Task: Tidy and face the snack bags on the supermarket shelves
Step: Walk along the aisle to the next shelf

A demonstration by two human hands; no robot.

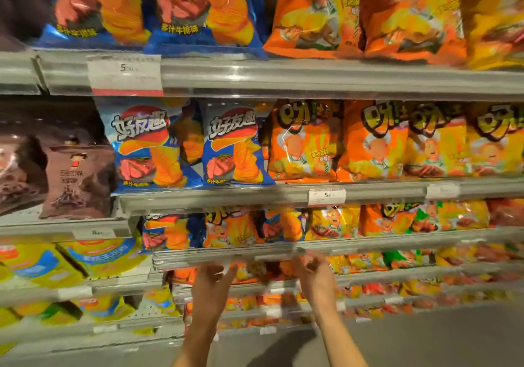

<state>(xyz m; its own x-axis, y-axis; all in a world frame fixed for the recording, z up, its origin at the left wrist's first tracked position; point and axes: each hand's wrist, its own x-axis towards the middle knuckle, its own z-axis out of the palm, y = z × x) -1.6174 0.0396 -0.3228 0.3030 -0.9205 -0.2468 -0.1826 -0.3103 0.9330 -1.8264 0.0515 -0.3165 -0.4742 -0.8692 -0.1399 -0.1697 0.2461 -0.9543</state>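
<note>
left hand (214, 277) and right hand (313, 267), fingers loose, reach orange bags (255, 273) under a shelf rail (226, 256).

1. Two hands show at 6 o'clock: left hand (213, 277) and right hand (313, 267).
2. Middle shelf, centre: two blue chip bags (147, 145).
3. To their 3 o'clock: four orange snack bags (303, 143).
4. At 9 o'clock: two brown bags (76, 179).
5. Two readable price tags (124, 74) show.

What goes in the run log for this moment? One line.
left hand open | right hand open | both reaching at orange snack bags on low shelf | grip unclear, blurred
</note>
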